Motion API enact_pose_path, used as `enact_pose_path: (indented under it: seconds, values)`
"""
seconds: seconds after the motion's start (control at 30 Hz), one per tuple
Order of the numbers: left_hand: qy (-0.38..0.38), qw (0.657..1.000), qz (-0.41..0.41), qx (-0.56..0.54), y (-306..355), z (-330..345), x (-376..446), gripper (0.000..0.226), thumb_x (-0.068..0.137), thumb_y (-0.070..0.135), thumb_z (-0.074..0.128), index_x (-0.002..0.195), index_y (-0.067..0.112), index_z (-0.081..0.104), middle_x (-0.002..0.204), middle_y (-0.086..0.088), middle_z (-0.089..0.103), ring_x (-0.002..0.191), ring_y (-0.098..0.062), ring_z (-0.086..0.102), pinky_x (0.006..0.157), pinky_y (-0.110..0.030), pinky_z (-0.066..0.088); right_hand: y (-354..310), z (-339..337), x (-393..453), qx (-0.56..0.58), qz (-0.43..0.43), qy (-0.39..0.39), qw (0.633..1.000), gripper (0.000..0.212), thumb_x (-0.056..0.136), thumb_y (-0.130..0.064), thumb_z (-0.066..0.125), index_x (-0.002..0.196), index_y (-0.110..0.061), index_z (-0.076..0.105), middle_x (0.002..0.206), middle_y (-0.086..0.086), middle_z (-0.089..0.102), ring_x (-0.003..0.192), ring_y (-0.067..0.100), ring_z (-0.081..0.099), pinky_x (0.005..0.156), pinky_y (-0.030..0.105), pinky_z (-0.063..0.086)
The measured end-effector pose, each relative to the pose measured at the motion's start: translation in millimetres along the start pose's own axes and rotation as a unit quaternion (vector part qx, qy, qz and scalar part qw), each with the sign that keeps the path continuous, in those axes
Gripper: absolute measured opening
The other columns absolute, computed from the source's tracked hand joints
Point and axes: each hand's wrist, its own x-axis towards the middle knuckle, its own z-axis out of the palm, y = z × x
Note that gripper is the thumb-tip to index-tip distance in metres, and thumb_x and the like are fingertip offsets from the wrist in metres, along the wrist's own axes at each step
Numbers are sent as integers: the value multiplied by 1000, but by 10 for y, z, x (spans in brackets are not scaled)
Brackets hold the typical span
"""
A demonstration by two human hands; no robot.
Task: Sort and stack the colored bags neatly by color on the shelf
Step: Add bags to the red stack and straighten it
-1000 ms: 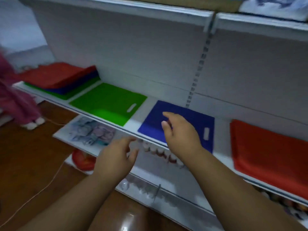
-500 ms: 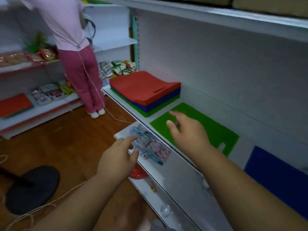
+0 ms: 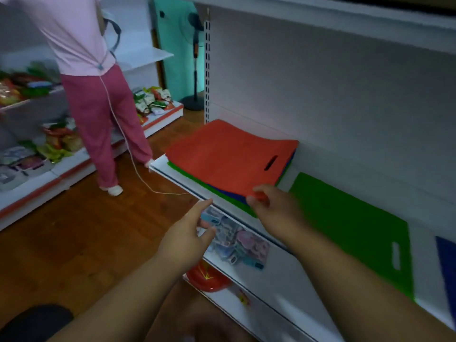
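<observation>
White shelf runs from centre frame off to the right, backed by a pale panel. On it, the task's bags sit in separate spots, which reads as a sort under way: a mixed pile at the left end, sorted colours laid out flat to the right.

Mixed stack: a red bag lies on top, handle slot toward the back panel, with blue and green layers showing at the front edge beneath it. Still unsorted, by the look of it.

Green bag lies flat just right of the stack, alone in its spot, likely the start of the green pile. A blue bag shows only as a strip at the right edge.

Second person in a pink top stands at another shelf across the aisle, back turned. A cord trails over the wooden floor.

Right hand sits at the near corner of the red bag; thumb and fingers are curled at that corner, apparently pinching it to peel the top layer off.

Left hand hovers in front of the shelf edge, fingers loosely spread, holding nothing; probably ready to steady or take the bag.

Lower shelf holds small packets, blurred.
</observation>
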Motion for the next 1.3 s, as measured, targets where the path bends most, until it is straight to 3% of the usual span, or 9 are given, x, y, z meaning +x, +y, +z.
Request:
enact_pose_path:
  seconds: [0.1,0.2,0.23,0.33,0.43,0.57,0.73,0.97,1.3]
  values:
    - [-58,983,-6,-173,-67,-179,281,54,95,35,61,139,52,33,109,13,59,69,-11,67,67,-29,56,-46,146,-126,26,49,148,987,19,91,-45,62,86,-26,62,81,-14,63,77,12,61,65,26,44]
    - [-23,938,-70,-340,-108,-341,503,48,97,22,59,141,31,42,91,-6,62,67,-24,63,68,-39,55,-109,249,-218,35,46,211,976,6,92,-30,64,96,-27,66,91,-7,69,81,14,64,67,26,45]
    - [-6,930,-82,-359,-121,-389,547,44,97,19,59,139,27,46,85,-10,62,66,-24,61,70,-42,55,-130,274,-269,27,41,219,974,16,92,-27,64,108,-26,68,100,-6,71,84,13,64,70,23,44]
    - [55,944,-78,-316,-201,-480,635,27,96,17,61,120,29,62,94,-8,68,72,-18,65,68,-32,56,-73,290,-460,-35,23,259,965,31,93,-25,63,124,-22,67,117,-3,70,93,15,67,75,16,42]
    - [97,967,-48,-230,-224,-457,638,20,89,22,67,105,34,69,108,3,69,95,-18,66,89,-34,54,23,195,-702,-79,42,291,953,31,90,-26,65,121,-22,70,115,-1,72,95,18,68,77,16,44]
    - [84,989,110,-50,-17,-133,363,20,85,25,73,104,29,74,102,7,72,96,-15,65,81,-23,45,260,-34,-1123,-80,120,340,929,33,90,-21,69,123,-25,68,113,0,72,90,23,70,84,28,53]
    - [-3,971,238,10,440,447,35,20,86,39,69,103,30,74,96,8,74,86,-18,67,75,-28,50,652,-340,-2041,-48,215,419,881,32,94,-22,64,125,-26,66,117,-5,69,105,14,65,93,26,47]
    - [-123,926,358,-9,1322,1618,-1113,18,87,27,71,104,27,74,100,6,73,90,-19,67,75,-26,46,1349,-704,-3937,-57,349,488,798,32,94,-23,62,126,-28,65,120,-5,68,111,15,62,94,24,42]
    - [-174,881,439,32,2406,2991,-2591,19,92,26,64,110,27,71,104,6,68,92,-16,62,72,-25,40,2459,-1519,-5813,-73,413,491,763,33,94,-25,62,126,-26,65,122,-1,68,107,20,64,91,29,47]
